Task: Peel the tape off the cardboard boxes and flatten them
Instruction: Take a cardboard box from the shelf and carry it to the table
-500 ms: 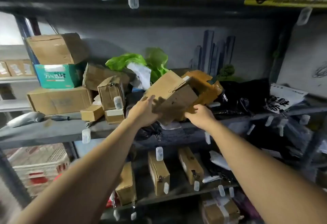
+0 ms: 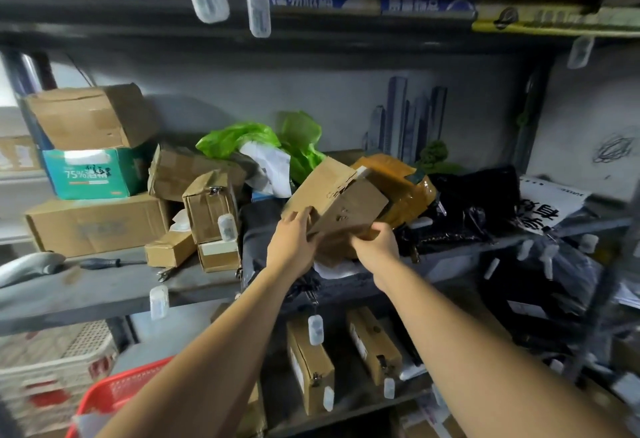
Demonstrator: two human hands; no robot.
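1. The person stands at a grey metal shelf (image 2: 104, 285), with both bare arms stretched towards its middle level.
2. Task item: a small brown cardboard box (image 2: 332, 202). It sits tilted over the shelf's middle, near end raised, with one flap hanging loose on the right side.
3. An orange-brown tape-wrapped parcel (image 2: 398, 181) lies just behind it. I cannot tell whether the two touch.
4. The left hand (image 2: 294, 243) grips the box's lower left corner, fingers laid over the edge.
5. The right hand (image 2: 377, 247) holds the lower right edge, fingers curled round the cardboard beneath the loose flap.
6. Judgement: the step in hand is taking this box up from the clutter. Peeling looks not yet begun, and the box holds its shape, so flattening is also ahead.
7. No tape strip on this box is plain to me, as its faces are blurred.
8. The next move calls for drawing the box clear of the parcel, turning it to find the taped seam, then freeing one hand to pinch a tape end while the other steadies.
9. Nearby are a crumpled green plastic bag (image 2: 242, 136) behind and a teal printed carton (image 2: 90, 174) far left.
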